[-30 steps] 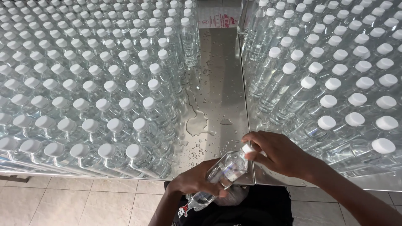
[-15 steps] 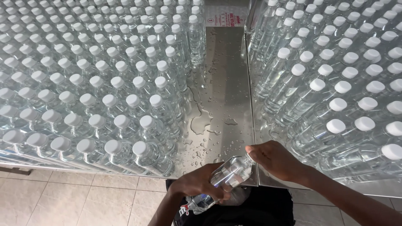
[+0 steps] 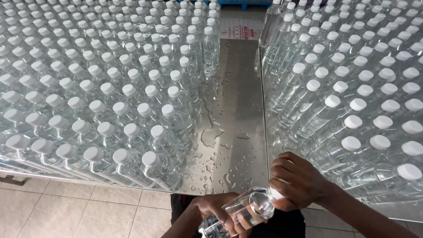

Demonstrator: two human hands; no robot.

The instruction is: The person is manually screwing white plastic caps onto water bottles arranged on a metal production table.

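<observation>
Clear bottle (image 3: pixel 240 210) tilted between both hands' grip

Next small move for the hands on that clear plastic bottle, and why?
Probably one more twist of the white cap: the right hand wraps the cap end of the clear plastic bottle, held tilted by the left hand below the wet steel table's edge. The cap is hidden, so its tightness can't be judged.

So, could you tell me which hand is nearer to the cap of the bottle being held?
Right. The right hand wraps the bottle's cap; the left hand grips the bottle lower down its body.
</observation>
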